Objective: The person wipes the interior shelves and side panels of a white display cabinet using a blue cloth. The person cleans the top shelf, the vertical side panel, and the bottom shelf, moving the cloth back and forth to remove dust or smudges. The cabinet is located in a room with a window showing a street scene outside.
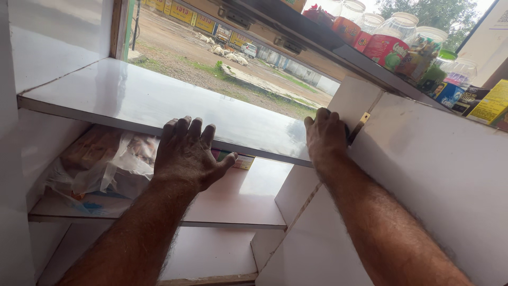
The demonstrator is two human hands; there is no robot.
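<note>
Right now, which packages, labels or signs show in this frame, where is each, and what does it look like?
Clear jars: upper shelf, top right; red, green and white lids and labels.
Blue packet: right of the jars, small, glossy.
Yellow box: far right edge, rectangular.
Plastic-wrapped bundle: lower shelf, beside the left hand; clear crumpled wrap over brown contents.
Yellow signs: outside, across the road; flat panels.
Right hand: on the white panel edge, touching no package.

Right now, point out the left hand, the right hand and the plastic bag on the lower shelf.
left hand (pixel 186 153), head view, back of the hand.
right hand (pixel 324 135), head view, back of the hand.
plastic bag (pixel 114 167), head view, crumpled clear middle.
</note>
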